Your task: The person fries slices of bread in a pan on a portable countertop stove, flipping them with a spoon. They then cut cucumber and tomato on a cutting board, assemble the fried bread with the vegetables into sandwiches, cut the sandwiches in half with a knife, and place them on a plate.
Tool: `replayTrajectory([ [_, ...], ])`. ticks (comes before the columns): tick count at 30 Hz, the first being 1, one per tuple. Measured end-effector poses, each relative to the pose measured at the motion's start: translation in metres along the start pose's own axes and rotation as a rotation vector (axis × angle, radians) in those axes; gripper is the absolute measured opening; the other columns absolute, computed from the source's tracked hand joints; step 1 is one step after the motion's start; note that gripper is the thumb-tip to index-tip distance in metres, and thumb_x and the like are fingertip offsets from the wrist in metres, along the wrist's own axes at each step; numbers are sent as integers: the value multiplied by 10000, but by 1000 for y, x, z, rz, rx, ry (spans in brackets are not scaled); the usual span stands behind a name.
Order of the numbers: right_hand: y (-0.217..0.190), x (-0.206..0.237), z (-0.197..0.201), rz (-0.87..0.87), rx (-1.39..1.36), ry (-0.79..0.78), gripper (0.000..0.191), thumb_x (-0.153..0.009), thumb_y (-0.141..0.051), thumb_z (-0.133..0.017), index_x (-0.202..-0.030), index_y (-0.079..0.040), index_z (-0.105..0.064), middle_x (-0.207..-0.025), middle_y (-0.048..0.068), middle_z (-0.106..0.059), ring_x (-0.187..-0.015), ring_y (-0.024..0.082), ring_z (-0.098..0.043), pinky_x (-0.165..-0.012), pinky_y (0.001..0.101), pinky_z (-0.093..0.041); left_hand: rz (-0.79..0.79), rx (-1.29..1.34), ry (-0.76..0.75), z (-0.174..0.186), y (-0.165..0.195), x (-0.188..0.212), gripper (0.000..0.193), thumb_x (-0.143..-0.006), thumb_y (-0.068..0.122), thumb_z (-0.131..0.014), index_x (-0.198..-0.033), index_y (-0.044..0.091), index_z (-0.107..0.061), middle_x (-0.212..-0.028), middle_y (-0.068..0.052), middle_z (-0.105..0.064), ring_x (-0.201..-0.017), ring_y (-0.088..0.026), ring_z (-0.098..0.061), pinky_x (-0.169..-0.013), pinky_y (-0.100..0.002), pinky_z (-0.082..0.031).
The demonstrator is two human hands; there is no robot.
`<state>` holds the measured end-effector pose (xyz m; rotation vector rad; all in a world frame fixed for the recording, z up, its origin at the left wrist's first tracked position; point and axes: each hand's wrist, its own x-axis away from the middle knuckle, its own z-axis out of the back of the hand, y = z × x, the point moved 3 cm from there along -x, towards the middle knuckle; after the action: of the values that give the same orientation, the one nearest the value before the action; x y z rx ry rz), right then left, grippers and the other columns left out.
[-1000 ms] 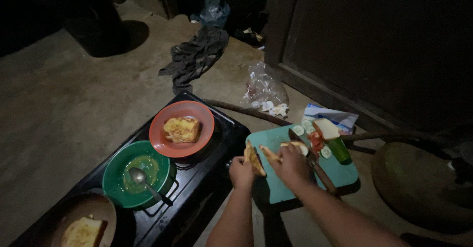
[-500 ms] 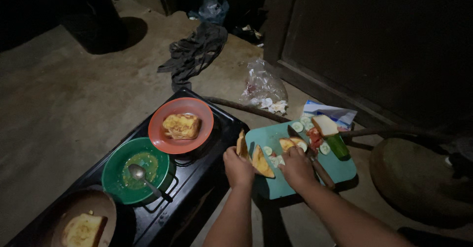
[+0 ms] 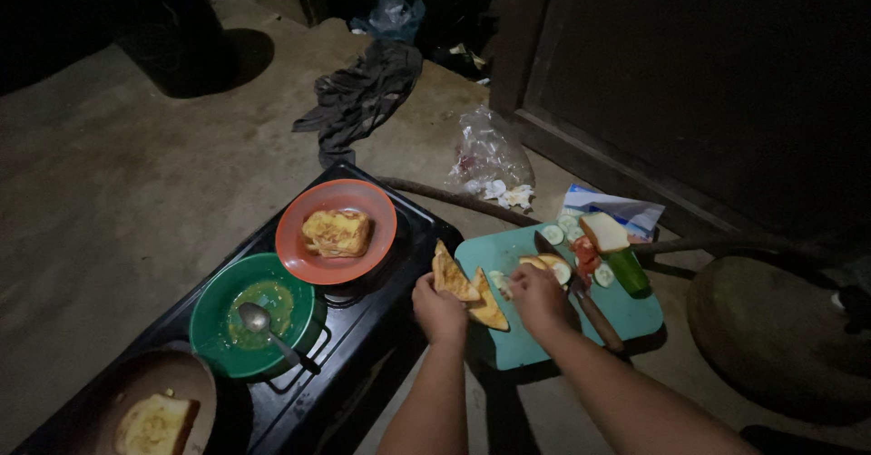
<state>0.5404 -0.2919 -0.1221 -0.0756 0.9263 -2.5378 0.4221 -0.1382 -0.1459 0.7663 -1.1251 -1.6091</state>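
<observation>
A pan [image 3: 150,391] holds fried bread; beside it on the black stove [image 3: 363,337] sit a green bowl [image 3: 213,314] with a spoon [image 3: 263,323] and an orange plate [image 3: 376,228]. The left hand [image 3: 440,310] grips a toast triangle [image 3: 451,276] upright. The right hand [image 3: 537,299] pinches something small, just beside another triangle [image 3: 488,312] on the teal cutting board [image 3: 626,314].

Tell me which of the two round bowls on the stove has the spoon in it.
The green bowl, nearer the person, holds the spoon in a yellowish liquid. The orange bowl behind it holds only a piece of toasted bread.
</observation>
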Motion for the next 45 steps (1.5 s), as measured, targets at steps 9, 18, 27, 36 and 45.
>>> replayTrajectory([
  [9, 18, -17, -37, 177, 63, 19, 214, -899, -59, -643, -1079, -100, -752, -1061, 134, -716, -1036, 329, -678, -918, 418, -539, 41, -25, 27, 4, -7, -2, 286, -856, 24, -568, -1127, 30, -659, -1137, -181, -665, -1092, -382, -632, -961, -462, -498],
  [18, -13, -3, -6, 482, 329, -298, 453, -786, 3, -674, -1232, -77, -653, -1274, 126, -585, -1234, 356, -518, -998, 439, -461, 54, -80, -23, 0, -12, -2, 303, -833, 16, -604, -1133, 27, -650, -1140, -185, -661, -1086, -386, -634, -960, -472, -498],
  [27, -35, 2, 7, 310, 337, -429, 499, -859, -1, -608, -1336, -149, -606, -1168, 131, -550, -1154, 322, -542, -978, 436, -479, 165, -84, -86, 5, -2, 1, 325, -862, 13, -579, -1179, 43, -645, -1208, -169, -647, -1124, -372, -642, -975, -457, -505],
  [36, -24, -7, -2, 342, 364, -412, 203, -858, -93, -630, -1044, -39, -569, -1184, 180, -502, -1176, 384, -518, -972, 466, -480, 126, -56, -83, 2, -7, 0, 316, -854, 18, -563, -1150, 29, -672, -1175, -182, -683, -1109, -369, -662, -975, -445, -515],
  [45, -9, -7, -11, 361, 450, -388, 119, -889, -88, -548, -986, -40, -598, -1102, 192, -579, -1067, 398, -611, -893, 492, -519, 107, -70, -65, -2, -12, 0, 314, -849, 21, -569, -1141, 30, -684, -1172, -188, -688, -1108, -375, -662, -977, -454, -515],
])
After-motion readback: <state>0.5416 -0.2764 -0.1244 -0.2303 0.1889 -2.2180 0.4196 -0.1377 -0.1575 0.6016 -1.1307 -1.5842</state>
